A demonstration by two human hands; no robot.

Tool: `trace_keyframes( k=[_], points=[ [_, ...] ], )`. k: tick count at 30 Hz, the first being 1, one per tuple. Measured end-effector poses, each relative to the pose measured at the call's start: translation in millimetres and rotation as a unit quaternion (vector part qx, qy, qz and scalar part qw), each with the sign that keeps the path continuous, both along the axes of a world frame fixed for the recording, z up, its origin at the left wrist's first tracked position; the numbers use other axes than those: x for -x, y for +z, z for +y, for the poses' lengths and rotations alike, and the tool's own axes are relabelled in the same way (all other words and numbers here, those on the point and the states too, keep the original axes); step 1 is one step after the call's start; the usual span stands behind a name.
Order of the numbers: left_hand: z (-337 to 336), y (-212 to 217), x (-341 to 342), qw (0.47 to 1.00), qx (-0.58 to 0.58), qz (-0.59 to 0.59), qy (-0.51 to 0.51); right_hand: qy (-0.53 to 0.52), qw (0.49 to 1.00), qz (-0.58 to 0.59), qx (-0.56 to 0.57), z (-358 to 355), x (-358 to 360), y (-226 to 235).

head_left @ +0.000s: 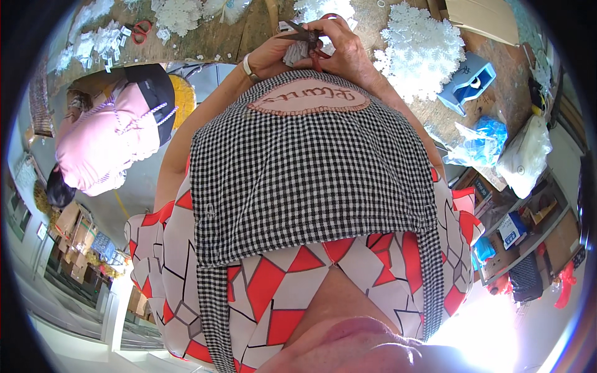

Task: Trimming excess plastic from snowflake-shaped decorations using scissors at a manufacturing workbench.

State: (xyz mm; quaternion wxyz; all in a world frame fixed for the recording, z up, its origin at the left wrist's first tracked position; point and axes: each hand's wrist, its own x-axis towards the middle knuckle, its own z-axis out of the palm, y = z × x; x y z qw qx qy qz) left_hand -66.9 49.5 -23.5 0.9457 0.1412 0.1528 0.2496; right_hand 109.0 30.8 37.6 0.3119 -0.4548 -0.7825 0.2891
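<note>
At the table's near edge, my right hand [348, 51] is closed on a pair of scissors [303, 36] with red handles and dark blades. The blades stand apart and point left over my left hand. My left hand [268, 57], with a pale band on its wrist, is closed around a small white bundle [296, 54]. The bundle sits just under the blades and is partly hidden by my fingers, so its exact kind is unclear. Right of my right hand lies a large heap of white snowflake-shaped pieces [418, 50].
More white tagged pieces [99, 45] and a second pair of red-handled scissors [142, 32] lie at left on the wooden table [205, 43]. On the right are a blue dispenser [467, 82], blue plastic packaging [488, 140] and a white bag [527, 155]. A person in pink [112, 137] sits at left.
</note>
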Motion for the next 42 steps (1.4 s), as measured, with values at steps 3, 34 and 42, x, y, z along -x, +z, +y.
trace_keyframes(
  k=[3, 34, 42],
  points=[
    [4, -5, -2, 0.999, -0.006, 0.032, -0.025, -0.023, 0.999, 0.007, -0.031, -2, -5, -5],
    [5, 44, 1, 0.967, -0.198, 0.122, -0.101, 0.088, 0.982, 0.06, 0.157, 5, -7, 27],
    [5, 16, 2, 0.96, -0.214, 0.12, -0.132, 0.075, 0.978, 0.052, 0.186, 6, -9, 27]
  ],
)
